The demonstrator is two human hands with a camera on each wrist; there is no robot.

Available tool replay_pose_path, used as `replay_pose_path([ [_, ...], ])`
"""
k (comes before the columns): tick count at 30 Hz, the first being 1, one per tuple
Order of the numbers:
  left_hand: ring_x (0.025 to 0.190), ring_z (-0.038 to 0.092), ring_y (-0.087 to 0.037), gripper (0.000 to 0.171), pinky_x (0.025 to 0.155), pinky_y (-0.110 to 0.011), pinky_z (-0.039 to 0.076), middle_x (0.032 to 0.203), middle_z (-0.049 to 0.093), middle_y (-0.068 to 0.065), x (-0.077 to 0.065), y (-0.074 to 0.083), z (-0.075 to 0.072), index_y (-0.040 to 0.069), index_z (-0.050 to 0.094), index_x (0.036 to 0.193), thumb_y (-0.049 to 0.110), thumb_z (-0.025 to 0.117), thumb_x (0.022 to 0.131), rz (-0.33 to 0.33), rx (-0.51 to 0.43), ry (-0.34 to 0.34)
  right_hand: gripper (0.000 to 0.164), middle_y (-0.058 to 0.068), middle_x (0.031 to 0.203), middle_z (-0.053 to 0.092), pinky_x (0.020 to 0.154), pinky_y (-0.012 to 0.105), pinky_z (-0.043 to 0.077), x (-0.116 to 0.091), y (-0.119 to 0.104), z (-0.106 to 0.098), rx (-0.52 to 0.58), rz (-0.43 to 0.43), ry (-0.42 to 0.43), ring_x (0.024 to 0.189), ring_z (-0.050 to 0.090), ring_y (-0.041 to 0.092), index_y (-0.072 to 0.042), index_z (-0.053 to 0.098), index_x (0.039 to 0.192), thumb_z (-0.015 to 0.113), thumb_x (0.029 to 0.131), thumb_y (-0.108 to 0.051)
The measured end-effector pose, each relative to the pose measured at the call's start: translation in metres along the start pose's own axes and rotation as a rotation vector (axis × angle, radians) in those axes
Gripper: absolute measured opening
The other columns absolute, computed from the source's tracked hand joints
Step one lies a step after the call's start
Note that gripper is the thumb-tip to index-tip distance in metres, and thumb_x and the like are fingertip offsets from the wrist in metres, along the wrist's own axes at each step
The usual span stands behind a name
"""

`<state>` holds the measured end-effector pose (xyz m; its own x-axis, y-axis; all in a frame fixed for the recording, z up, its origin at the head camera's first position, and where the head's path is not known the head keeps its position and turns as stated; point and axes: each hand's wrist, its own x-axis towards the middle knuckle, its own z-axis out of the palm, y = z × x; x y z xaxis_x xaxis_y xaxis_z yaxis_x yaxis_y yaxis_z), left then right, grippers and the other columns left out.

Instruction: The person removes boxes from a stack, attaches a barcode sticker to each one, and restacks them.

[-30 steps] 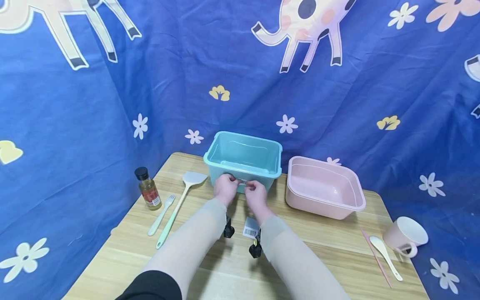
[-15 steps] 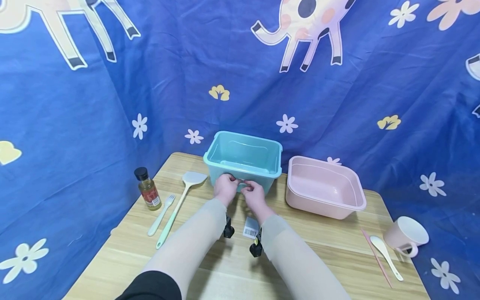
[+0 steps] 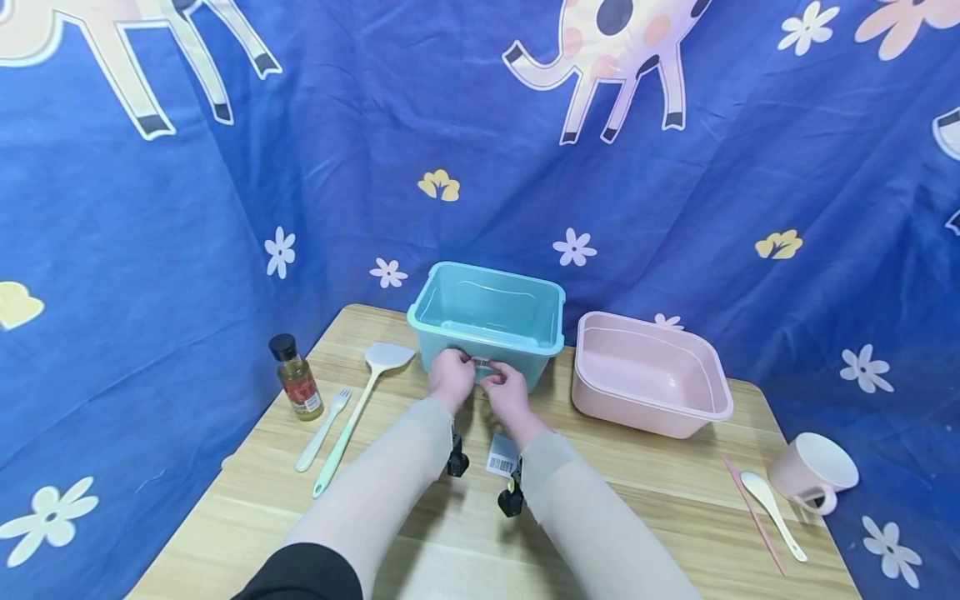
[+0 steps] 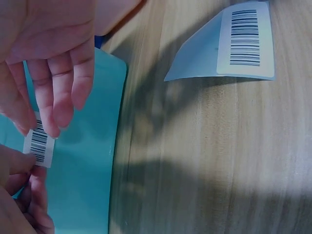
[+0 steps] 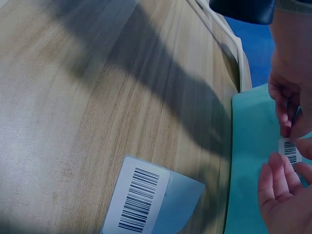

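Observation:
In the head view, a teal plastic basin (image 3: 487,342) stands at the back of the table. A small white barcode sticker (image 4: 39,141) is at its front wall, between both hands. My left hand (image 3: 452,377) has curled fingers, and its thumb and finger pinch one end of the sticker. My right hand (image 3: 507,390) reaches to the sticker's other end, fingertips touching it. The other fingers of that hand are extended in the wrist views. A bluish, bent piece of backing with a larger barcode label (image 5: 139,197) lies on the wood in front of the basin.
A pink basin (image 3: 637,412) stands to the right. Farther right are a mug (image 3: 806,467), a white spoon (image 3: 772,515) and a thin pink stick (image 3: 753,517). At left lie a spatula (image 3: 352,417) and a fork (image 3: 322,433), beside a bottle (image 3: 296,379). A blue curtain (image 3: 480,150) hangs behind.
My right hand has lowered and turned slightly, its thumb dropping away from the index finger. The sticker, nearly covered half a second ago, shows again. My left hand stays almost still.

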<state>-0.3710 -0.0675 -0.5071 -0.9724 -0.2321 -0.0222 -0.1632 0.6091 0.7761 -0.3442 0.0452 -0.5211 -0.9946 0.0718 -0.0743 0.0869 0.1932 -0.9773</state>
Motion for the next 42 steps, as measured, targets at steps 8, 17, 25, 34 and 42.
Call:
replay_pose_path([
  [8,0.066,0.059,-0.024,0.025,0.059,-0.041,0.045,0.074,0.065,-0.003,-0.002,0.007,-0.003,0.013,0.068,0.074,0.026,0.064,0.095,-0.016,0.069,-0.01,0.045,0.01,0.091,0.067,0.08,0.046,0.054,0.001,0.0,0.002,-0.003,0.001,-0.006,0.081,0.064,0.027,0.0,0.059,0.132,0.065,0.088,0.004],
  [17,0.067,0.059,-0.025,0.026,0.058,-0.041,0.045,0.074,0.063,-0.005,-0.003,0.007,-0.001,0.013,0.064,0.074,0.028,0.062,0.095,-0.01,0.121,0.004,0.047,0.011,0.091,0.066,0.082,0.05,0.053,-0.002,-0.001,0.002,-0.002,-0.006,-0.018,0.089,0.064,0.04,0.001,0.057,0.134,0.061,0.088,0.007],
  [25,0.071,0.062,-0.028,0.025,0.061,-0.045,0.049,0.079,0.066,-0.008,-0.003,0.007,0.002,0.011,0.064,0.074,0.025,0.061,0.096,0.015,0.188,0.028,0.051,0.013,0.095,0.067,0.077,0.047,0.054,-0.003,0.0,0.001,-0.003,0.004,-0.031,0.092,0.064,0.042,-0.002,0.054,0.138,0.06,0.088,0.006],
  [34,0.073,0.062,-0.028,0.018,0.065,-0.045,0.049,0.084,0.067,-0.009,-0.002,0.004,0.0,0.01,0.065,0.084,0.024,0.061,0.095,0.003,0.157,0.028,0.051,0.015,0.098,0.067,0.082,0.052,0.052,-0.004,0.0,0.003,0.006,0.0,-0.042,0.095,0.063,0.045,-0.001,0.052,0.139,0.061,0.089,0.005],
  [42,0.079,0.061,-0.024,0.013,0.07,-0.039,0.05,0.092,0.068,-0.008,-0.001,-0.008,0.008,0.005,0.071,0.097,0.013,0.062,0.092,0.034,-0.151,-0.029,0.051,0.014,0.095,0.068,0.082,0.053,0.052,-0.003,0.001,0.002,0.029,0.002,-0.038,0.096,0.062,0.047,-0.001,0.054,0.138,0.061,0.089,0.007],
])
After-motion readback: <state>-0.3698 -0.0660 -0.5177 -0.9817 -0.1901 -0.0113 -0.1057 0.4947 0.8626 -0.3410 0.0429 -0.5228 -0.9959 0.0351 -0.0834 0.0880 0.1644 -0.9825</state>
